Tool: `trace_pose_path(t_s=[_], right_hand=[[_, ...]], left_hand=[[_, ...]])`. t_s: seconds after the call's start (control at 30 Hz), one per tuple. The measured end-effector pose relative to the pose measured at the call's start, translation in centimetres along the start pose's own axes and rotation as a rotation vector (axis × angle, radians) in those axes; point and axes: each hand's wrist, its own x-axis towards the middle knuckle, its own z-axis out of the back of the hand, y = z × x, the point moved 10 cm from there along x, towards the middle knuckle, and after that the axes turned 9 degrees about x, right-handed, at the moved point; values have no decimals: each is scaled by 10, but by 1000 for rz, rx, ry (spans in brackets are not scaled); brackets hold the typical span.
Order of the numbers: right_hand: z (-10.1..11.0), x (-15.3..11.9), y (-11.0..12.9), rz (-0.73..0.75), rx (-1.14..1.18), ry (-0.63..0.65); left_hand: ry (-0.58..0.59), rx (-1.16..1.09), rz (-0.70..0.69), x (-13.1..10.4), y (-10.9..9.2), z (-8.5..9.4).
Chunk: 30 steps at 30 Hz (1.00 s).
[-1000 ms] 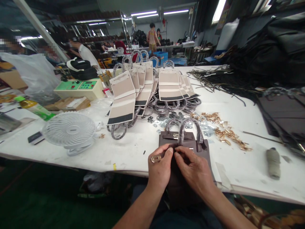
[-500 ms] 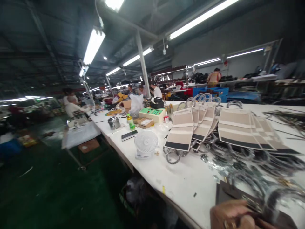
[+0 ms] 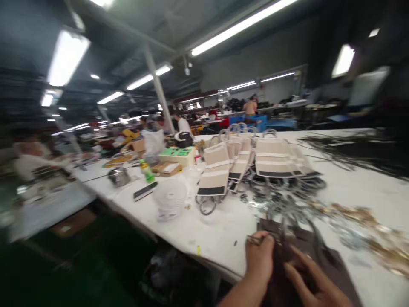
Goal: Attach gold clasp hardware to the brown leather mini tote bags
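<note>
Left hand [image 3: 259, 258], right hand [image 3: 324, 286] close together at bag [image 3: 277, 273]
Left pinches its edge; right's grip unclear; fittings [image 3: 354, 212] beyond, rightward.

A white table [image 3: 223, 228] is carrying a fan [image 3: 170, 195]. Right of it, panels [image 3: 214, 168] are lying piled, with gold fittings [image 3: 358, 213] spreading farther right; behind it, a bottle [image 3: 147, 172] and a console [image 3: 179, 157] are standing.

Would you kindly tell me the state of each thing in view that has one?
Dark handbag, partly hidden; open or closed, too blurred to tell
Left hand, at the bag's upper edge
Right hand, over the bag's front
Fan, standing; running or stopped, unclear
Bottle, upright
Gold-coloured pieces, loose, scattered
Ceiling light, lit
</note>
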Motion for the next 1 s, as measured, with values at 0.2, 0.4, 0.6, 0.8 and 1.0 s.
trace_pose_path(t_s=[0.2, 0.4, 0.6, 0.8, 1.0], right_hand=[[88, 3, -43, -105, -116, -97], [203, 31, -130, -320, -516, -122], [196, 71, -171, -375, -630, -6], [189, 71, -187, -383, -615, 58], [198, 62, -178, -373, -535, 116]], left_hand=[[136, 264, -28, 48, 2, -10], [184, 634, -222, 61, -10, -9], [85, 961, -495, 48, -29, -15], [-20, 942, -878, 10, -75, -22], [143, 810, -1097, -24, -112, -61]])
